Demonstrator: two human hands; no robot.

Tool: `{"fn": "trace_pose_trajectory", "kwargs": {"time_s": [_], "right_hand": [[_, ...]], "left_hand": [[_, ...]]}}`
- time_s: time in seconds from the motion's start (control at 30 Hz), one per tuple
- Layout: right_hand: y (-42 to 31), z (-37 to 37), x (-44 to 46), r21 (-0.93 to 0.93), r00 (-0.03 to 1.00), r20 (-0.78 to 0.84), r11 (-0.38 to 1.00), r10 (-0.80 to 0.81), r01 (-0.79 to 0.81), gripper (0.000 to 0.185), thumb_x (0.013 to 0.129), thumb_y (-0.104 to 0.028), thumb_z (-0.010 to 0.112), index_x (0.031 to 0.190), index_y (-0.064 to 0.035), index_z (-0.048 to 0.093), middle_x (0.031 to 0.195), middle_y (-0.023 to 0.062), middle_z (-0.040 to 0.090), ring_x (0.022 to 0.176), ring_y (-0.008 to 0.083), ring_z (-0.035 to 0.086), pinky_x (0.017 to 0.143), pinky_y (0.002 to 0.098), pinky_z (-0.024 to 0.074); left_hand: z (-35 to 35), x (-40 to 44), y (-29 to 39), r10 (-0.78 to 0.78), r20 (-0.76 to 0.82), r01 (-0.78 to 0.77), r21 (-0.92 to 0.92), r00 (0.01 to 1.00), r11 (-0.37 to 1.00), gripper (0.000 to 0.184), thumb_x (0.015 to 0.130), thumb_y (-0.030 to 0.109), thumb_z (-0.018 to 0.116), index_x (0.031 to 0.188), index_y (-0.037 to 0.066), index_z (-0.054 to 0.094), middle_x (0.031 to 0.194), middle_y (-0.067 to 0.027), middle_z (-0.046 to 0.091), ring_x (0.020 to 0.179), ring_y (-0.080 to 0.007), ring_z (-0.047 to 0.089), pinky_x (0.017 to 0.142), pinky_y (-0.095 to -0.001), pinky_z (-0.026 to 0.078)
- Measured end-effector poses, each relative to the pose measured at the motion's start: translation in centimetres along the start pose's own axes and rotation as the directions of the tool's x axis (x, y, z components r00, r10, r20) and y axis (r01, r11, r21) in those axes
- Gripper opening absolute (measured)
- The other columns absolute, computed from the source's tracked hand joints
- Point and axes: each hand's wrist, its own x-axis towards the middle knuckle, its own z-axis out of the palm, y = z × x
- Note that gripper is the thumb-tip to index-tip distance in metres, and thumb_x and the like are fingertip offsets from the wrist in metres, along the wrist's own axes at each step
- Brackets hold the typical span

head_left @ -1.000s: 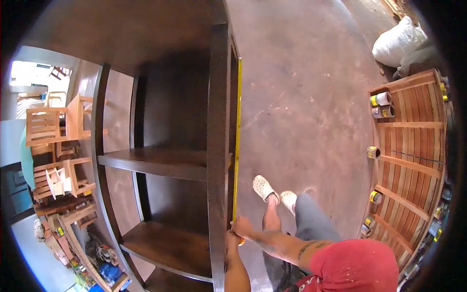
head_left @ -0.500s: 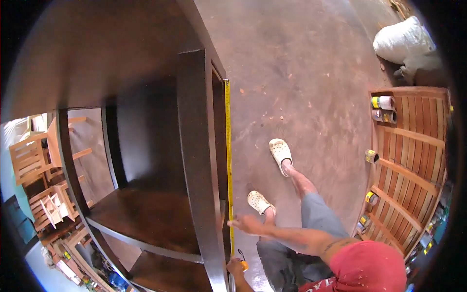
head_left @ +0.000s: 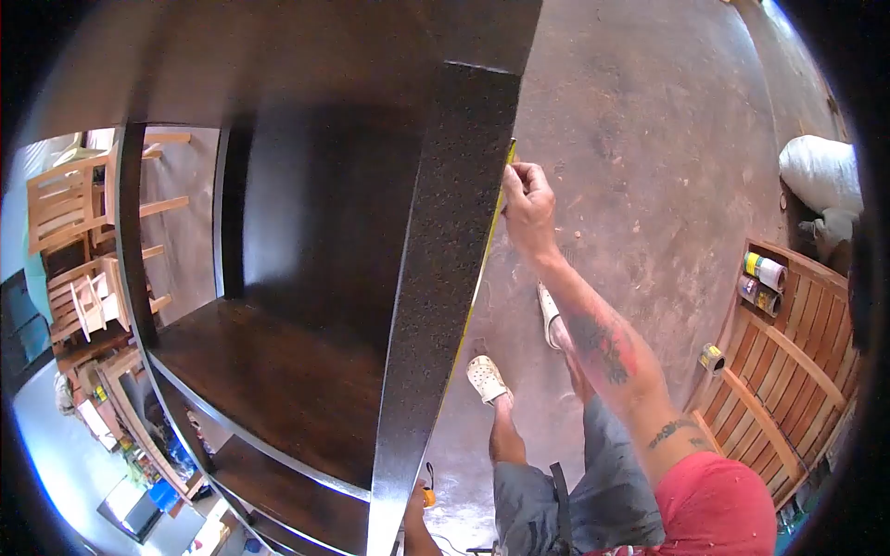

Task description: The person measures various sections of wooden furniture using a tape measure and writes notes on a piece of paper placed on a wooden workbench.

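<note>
A yellow tape measure blade point(head_left: 473, 310) runs along the edge of a tall dark-brown wooden shelf unit point(head_left: 454, 204). Near the blade's upper end, my right hand point(head_left: 530, 202) is closed, thumb and fingers pinching at the tape against the shelf's edge. Lower down, my left hand point(head_left: 416, 511) is wrapped round the orange-yellow tape measure case point(head_left: 429, 498), beside the shelf's lower part. The shelf partly hides that hand. A black wrist strap hangs at the case.
My feet in cream clogs point(head_left: 487, 379) stand on the concrete floor point(head_left: 640, 157). To the right, a slatted wooden piece point(head_left: 788, 371) has several cans point(head_left: 764, 270) along it. White sacks point(head_left: 820, 174) lie beyond. Wooden chairs point(head_left: 69, 204) stand behind the shelf.
My right hand has moved up along the tape, from its lower part to near its upper end. The view has shifted, and the shelf's near post looks larger. My left hand stays at the case.
</note>
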Motion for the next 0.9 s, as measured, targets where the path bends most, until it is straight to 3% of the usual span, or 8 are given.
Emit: {"fn": "trace_pose_trajectory", "kwargs": {"time_s": [0.2, 0.3, 0.33, 0.43, 0.57, 0.6, 0.7, 0.9], "right_hand": [[-0.9, 0.5, -0.2, -0.069, 0.998, -0.037, 0.996, 0.056, -0.058, 0.029, 0.098, -0.029, 0.061, 0.098, -0.0003, 0.064, 0.086, 0.0117, 0.070, 0.077, 0.0179, 0.065, 0.070, 0.0349, 0.0523], [-1.5, 0.8, -0.5, -0.125, 0.996, -0.081, 0.991, 0.029, -0.039, 0.027, 0.096, -0.028, 0.064, 0.098, -0.0008, 0.064, 0.083, 0.0114, 0.070, 0.074, 0.0166, 0.065, 0.068, 0.0347, 0.0523], [-1.6, 0.9, -0.5, -0.125, 0.997, -0.078, 0.992, 0.019, -0.029, 0.027, 0.096, -0.028, 0.064, 0.097, -0.0009, 0.064, 0.082, 0.0112, 0.070, 0.074, 0.0163, 0.065, 0.067, 0.0345, 0.0522], [-2.1, 0.7, -0.6, -0.122, 0.997, -0.075, 0.992, 0.007, -0.016, 0.025, 0.095, -0.026, 0.065, 0.096, -0.0010, 0.064, 0.080, 0.0109, 0.070, 0.072, 0.0157, 0.065, 0.065, 0.0339, 0.0520], [-2.6, 1.0, -1.0, -0.069, 0.997, -0.070, 0.996, 0.045, -0.050, 0.025, 0.094, -0.026, 0.065, 0.094, -0.0005, 0.064, 0.078, 0.0086, 0.069, 0.071, 0.0130, 0.064, 0.065, 0.0320, 0.0511], [-2.2, 1.0, -0.9, -0.065, 0.997, -0.064, 0.996, 0.050, -0.054, 0.026, 0.094, -0.026, 0.066, 0.094, -0.0003, 0.065, 0.078, 0.0068, 0.069, 0.071, 0.0109, 0.062, 0.065, 0.0304, 0.0504], [-2.6, 1.0, -1.0, -0.030, 0.996, -0.051, 0.997, 0.070, -0.071, 0.026, 0.094, -0.026, 0.066, 0.094, -0.0004, 0.066, 0.076, 0.0065, 0.068, 0.069, 0.0109, 0.061, 0.063, 0.0303, 0.0499], [-2.0, 1.0, -0.8, 0.065, 0.989, -0.011, 0.987, 0.149, -0.148, 0.026, 0.094, -0.024, 0.066, 0.094, 0.0014, 0.065, 0.074, 0.0082, 0.067, 0.069, 0.0138, 0.061, 0.065, 0.0330, 0.0502]], "left_hand": [[0.0, 2.4, -3.2, 0.240, 0.019, -0.240, 0.005, 0.971, 0.971, 0.046, 0.096, 0.040, 0.060, 0.080, -0.001, 0.074, 0.075, -0.0085, 0.070, 0.067, -0.0188, 0.064, 0.064, -0.0357, 0.051], [0.0, 0.9, -0.3, 0.042, 0.011, -0.043, 0.055, 0.999, 0.998, 0.048, 0.097, 0.041, 0.057, 0.080, -0.001, 0.073, 0.072, -0.0087, 0.069, 0.063, -0.0192, 0.063, 0.059, -0.0358, 0.051], [-0.4, 0.9, -1.0, 0.160, 0.047, -0.161, 0.034, 0.986, 0.986, 0.045, 0.096, 0.039, 0.056, 0.079, 0.000, 0.073, 0.070, -0.0088, 0.068, 0.059, -0.0198, 0.063, 0.054, -0.0350, 0.050], [-0.2, 2.6, -2.4, 0.085, 0.010, -0.085, 0.017, 0.996, 0.996, 0.042, 0.095, 0.037, 0.056, 0.080, 0.002, 0.074, 0.068, -0.0085, 0.066, 0.058, -0.0195, 0.062, 0.053, -0.0334, 0.050], [-0.8, 2.7, -1.1, 0.024, 0.042, -0.035, 0.313, 0.999, 0.949, 0.053, 0.099, 0.047, 0.050, 0.090, 0.001, 0.074, 0.086, -0.0142, 0.073, 0.078, -0.0244, 0.068, 0.073, -0.0393, 0.053], [-0.8, 2.2, -0.8, 0.067, 0.000, -0.065, 0.234, 0.998, 0.970, 0.048, 0.099, 0.039, 0.054, 0.081, 0.000, 0.074, 0.074, -0.0132, 0.071, 0.067, -0.0240, 0.067, 0.067, -0.0378, 0.054], [-0.6, 3.5, -1.0, -0.056, 0.016, 0.052, 0.191, 0.998, 0.980, 0.049, 0.099, 0.038, 0.055, 0.080, -0.002, 0.074, 0.072, -0.0132, 0.070, 0.067, -0.0238, 0.067, 0.066, -0.0370, 0.053], [-0.8, 2.7, -0.6, -0.023, -0.009, 0.025, 0.163, 1.000, 0.986, 0.048, 0.098, 0.036, 0.055, 0.076, -0.003, 0.074, 0.069, -0.0116, 0.068, 0.064, -0.0221, 0.065, 0.065, -0.0356, 0.053]]}}
